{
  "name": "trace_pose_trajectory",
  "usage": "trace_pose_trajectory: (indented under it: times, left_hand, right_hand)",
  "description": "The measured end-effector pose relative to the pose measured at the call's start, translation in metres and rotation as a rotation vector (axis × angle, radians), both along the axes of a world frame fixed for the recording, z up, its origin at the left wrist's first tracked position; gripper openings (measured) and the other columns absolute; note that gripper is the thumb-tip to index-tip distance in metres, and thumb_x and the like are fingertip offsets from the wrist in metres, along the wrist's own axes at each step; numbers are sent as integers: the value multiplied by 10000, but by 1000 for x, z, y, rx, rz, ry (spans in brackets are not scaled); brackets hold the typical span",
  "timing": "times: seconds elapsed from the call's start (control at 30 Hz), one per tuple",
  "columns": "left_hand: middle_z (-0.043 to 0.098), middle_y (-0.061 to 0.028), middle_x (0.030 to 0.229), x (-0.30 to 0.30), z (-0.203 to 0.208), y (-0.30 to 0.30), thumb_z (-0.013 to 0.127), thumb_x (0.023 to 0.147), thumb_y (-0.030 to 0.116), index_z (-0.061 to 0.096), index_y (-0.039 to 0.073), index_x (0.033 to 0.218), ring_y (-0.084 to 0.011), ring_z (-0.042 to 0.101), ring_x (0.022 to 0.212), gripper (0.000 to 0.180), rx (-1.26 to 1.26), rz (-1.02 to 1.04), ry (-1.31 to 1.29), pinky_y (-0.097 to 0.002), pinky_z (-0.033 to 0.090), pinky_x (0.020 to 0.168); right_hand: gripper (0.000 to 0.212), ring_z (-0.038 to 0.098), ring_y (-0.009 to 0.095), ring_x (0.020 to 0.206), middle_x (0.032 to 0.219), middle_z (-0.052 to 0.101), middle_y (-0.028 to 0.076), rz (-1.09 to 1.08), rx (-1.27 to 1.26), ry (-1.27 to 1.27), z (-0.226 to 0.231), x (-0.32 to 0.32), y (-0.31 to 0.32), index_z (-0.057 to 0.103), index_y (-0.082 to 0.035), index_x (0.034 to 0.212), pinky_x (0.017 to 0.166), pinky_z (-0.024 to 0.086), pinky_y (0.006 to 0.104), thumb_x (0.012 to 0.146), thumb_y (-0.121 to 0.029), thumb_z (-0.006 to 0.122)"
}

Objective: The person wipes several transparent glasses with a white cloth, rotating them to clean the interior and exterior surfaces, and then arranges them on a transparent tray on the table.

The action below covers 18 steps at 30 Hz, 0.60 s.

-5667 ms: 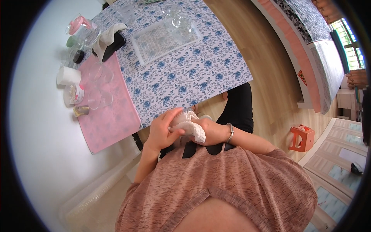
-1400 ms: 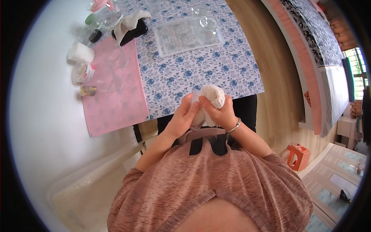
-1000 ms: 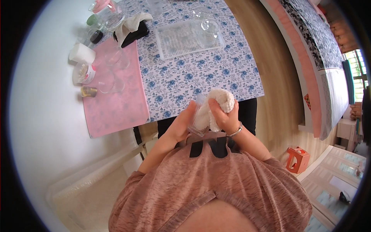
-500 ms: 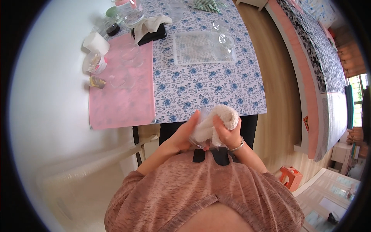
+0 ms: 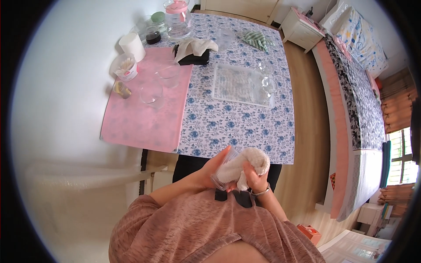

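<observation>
Item: clear glass tumbler [image 5: 224, 168], one, held off the bench just past its near edge, in front of the person's chest. It is transparent, tilted, its base toward 7 o'clock and its mouth toward 1 o'clock, largely covered by the cloth.

Item: white cloth [image 5: 245, 165], one, soft and bunched, stuffed into and around the tumbler's mouth.

Left hand [image 5: 209, 170]: one, curled around the tumbler's lower wall, fingers reaching up its side. Right hand [image 5: 255, 177]: one, closed on the cloth and pressing it against the glass; a thin bracelet [image 5: 261, 191] sits at the wrist.

Bench [image 5: 232, 127]: one, covered by a white cloth with blue flower print; a pink mat [image 5: 140, 118] lies over its 9 o'clock side.

On the pink mat: two empty clear glasses [image 5: 152, 93], side by side, one nearer 12 o'clock; one small white tub [image 5: 124, 68] at 10 o'clock; one small yellowish thing beside it, too small to tell.

Beyond the mat, toward 11 o'clock: one white roll [image 5: 132, 44], one dark-filled jar [image 5: 153, 35], one clear jug with pink lid [image 5: 176, 16].

At 12 o'clock: one black box with pale cloth spilling out [image 5: 194, 50], one green checked cloth [image 5: 255, 38].

At the bench's middle: one clear ridged tray [image 5: 239, 85], with about two clear glass pieces [image 5: 267, 83] at its 3 o'clock edge; exact count unclear.
</observation>
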<state>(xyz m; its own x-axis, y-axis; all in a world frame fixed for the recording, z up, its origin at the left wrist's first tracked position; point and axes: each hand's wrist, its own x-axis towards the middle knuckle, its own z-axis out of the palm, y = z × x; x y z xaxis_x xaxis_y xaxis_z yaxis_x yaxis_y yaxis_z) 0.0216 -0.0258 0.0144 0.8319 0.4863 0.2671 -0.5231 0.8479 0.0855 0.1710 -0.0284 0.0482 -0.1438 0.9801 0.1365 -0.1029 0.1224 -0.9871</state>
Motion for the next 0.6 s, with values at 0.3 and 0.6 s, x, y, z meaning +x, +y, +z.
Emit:
trace_pose_trajectory:
  times: [0.3,0.6]
  left_hand:
    - [483,-57,1080,3,21,-9,307,892,496,360,75,1206,-130,465,1004,528,361,466,1042,-308,386,858]
    - [494,-85,1077,1,23,-9,431,868,434,340,33,1219,-166,504,976,540,3,308,625,-315,420,844]
  right_hand:
    - [69,572,113,601,693,608,49,-2,235,-337,7,4,11,582,24,758,568,463,245,709,-18,556]
    - [232,532,161,748,805,520,45,-443,-411,620,21,11,29,482,-69,953,669,454,272,777,-215,520]
